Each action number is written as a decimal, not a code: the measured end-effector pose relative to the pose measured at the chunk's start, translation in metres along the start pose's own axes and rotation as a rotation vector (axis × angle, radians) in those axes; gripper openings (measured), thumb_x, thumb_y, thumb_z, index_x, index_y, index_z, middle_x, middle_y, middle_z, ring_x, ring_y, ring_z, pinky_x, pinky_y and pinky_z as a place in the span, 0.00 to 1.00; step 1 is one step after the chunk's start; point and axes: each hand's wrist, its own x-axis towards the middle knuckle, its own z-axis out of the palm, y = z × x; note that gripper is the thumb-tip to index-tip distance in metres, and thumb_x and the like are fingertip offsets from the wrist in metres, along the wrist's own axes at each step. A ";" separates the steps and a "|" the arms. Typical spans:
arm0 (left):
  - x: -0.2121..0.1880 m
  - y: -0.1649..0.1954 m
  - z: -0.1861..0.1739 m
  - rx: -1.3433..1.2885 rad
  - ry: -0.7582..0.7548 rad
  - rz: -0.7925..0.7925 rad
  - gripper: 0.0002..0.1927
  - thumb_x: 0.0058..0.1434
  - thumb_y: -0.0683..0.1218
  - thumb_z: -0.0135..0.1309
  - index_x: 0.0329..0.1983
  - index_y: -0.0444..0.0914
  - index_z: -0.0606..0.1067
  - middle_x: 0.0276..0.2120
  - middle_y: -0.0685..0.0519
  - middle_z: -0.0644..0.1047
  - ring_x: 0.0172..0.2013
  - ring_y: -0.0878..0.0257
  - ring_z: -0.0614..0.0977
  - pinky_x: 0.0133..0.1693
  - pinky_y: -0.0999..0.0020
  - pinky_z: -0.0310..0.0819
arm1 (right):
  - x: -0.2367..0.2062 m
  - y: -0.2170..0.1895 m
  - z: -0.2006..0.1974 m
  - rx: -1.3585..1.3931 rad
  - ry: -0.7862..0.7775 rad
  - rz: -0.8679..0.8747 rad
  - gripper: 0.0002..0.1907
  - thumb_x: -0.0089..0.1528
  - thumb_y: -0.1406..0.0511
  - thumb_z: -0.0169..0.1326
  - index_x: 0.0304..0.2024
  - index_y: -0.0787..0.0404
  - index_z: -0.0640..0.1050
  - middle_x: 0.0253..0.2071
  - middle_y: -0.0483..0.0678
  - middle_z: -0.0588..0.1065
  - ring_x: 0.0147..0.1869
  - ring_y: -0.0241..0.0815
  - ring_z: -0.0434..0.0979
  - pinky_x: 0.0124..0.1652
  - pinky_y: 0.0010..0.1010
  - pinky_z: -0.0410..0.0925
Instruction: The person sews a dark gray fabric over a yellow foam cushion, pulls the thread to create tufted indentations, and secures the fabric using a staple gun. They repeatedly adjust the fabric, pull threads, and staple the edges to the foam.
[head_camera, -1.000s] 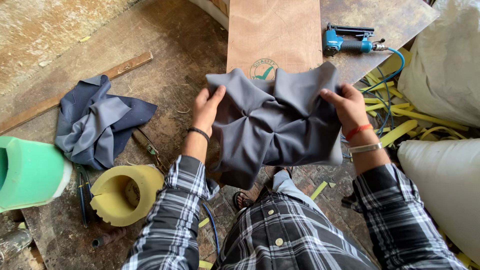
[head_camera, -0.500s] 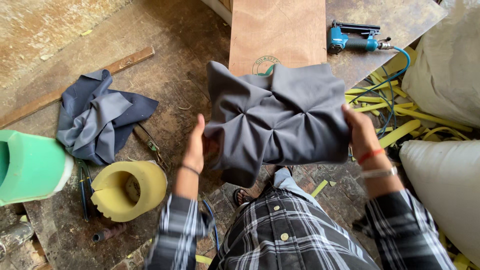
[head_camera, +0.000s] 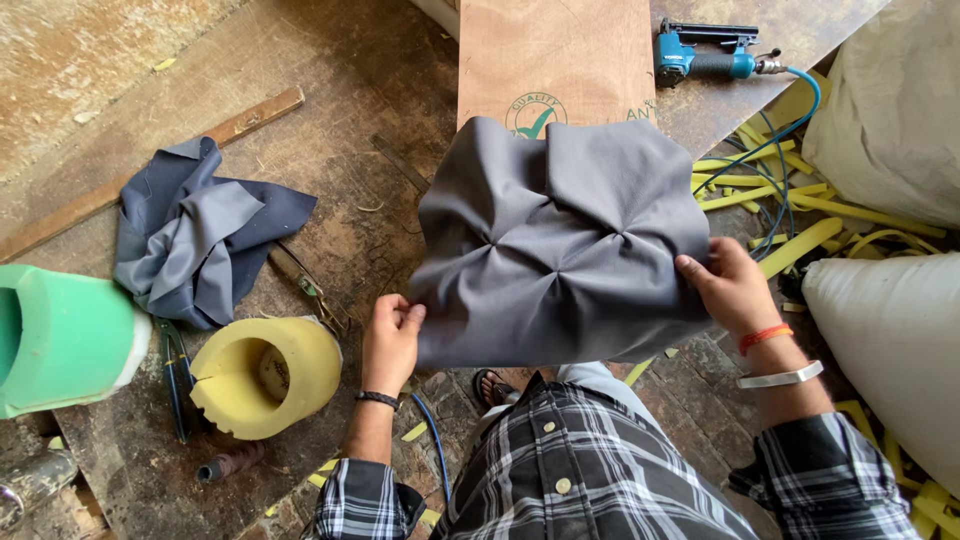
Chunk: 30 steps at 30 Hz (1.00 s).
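Rough wooden workbench (head_camera: 330, 90), scarred and dusty, littered with yellow foam strips (head_camera: 790, 245), a blue air stapler (head_camera: 700, 55) and a plywood board (head_camera: 555, 55) at the far edge. The grey tufted fabric panel (head_camera: 560, 240) now hangs lower and flatter over the person's lap than half a second ago, its pinched folds facing up for inspection. Left hand (head_camera: 392, 340) pinches the lower left corner, right hand (head_camera: 728, 288) grips the right edge; spare grey cloth (head_camera: 195, 235) and yellow foam roll (head_camera: 265, 375) lie untouched to the left.

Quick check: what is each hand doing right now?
Left hand: closed, pinching the lower left edge of the grey tufted fabric.
Right hand: closed, holding the fabric's right edge.
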 end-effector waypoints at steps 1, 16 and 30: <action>0.002 0.004 0.000 -0.002 0.007 0.086 0.20 0.64 0.50 0.58 0.54 0.37 0.71 0.40 0.50 0.80 0.40 0.59 0.81 0.41 0.64 0.75 | -0.002 -0.003 0.002 -0.014 0.073 -0.068 0.24 0.63 0.64 0.62 0.57 0.68 0.71 0.49 0.51 0.77 0.49 0.37 0.77 0.48 0.30 0.72; 0.149 0.228 0.032 0.556 -0.139 0.851 0.31 0.48 0.53 0.70 0.53 0.37 0.75 0.49 0.41 0.78 0.55 0.43 0.76 0.65 0.44 0.56 | 0.123 -0.176 0.081 -0.649 -0.306 -0.810 0.68 0.38 0.46 0.76 0.69 0.72 0.58 0.62 0.64 0.66 0.69 0.63 0.59 0.66 0.52 0.51; 0.067 0.195 -0.024 0.284 -0.793 0.760 0.10 0.56 0.47 0.65 0.41 0.44 0.83 0.35 0.53 0.83 0.36 0.57 0.84 0.38 0.61 0.78 | 0.049 -0.142 0.098 -0.580 0.106 -0.886 0.14 0.47 0.71 0.60 0.36 0.53 0.79 0.37 0.44 0.76 0.41 0.46 0.77 0.40 0.38 0.65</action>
